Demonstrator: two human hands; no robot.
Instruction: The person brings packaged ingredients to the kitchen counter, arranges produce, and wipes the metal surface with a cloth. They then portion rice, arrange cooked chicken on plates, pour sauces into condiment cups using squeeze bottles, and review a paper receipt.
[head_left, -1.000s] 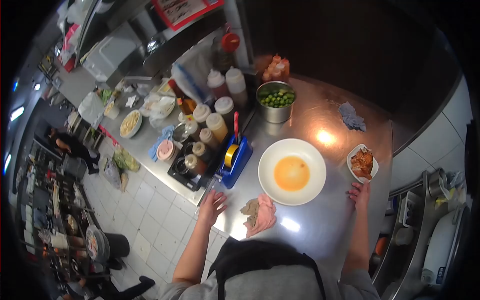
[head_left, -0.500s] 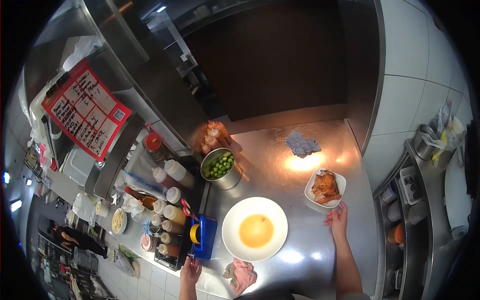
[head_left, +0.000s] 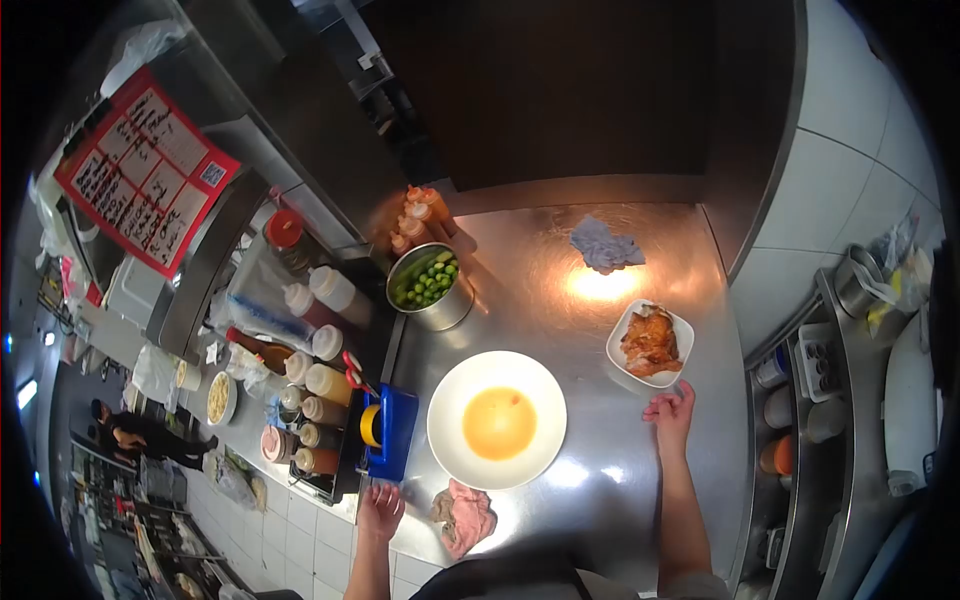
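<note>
My right hand is just below a square white bowl of browned, roasted-looking meat. Its fingers are apart and slightly bent, with nothing in them. My left hand hovers by the near counter edge, fingers loosely spread and empty, close to a blue box with a yellow tape roll at its side. Between my hands sits a wide white plate holding an orange-yellow liquid. A crumpled pink cloth lies right of my left hand.
A metal pot of green vegetables stands behind the plate, beside orange-topped squeeze bottles. A grey-blue cloth lies under the warm light. More sauce bottles crowd the left. A person stands far left; shelves line the right.
The camera view has tipped down, so the counter and its things appear higher in the picture. Both hands stay empty, near the same things; the plate and bowl keep their places.
</note>
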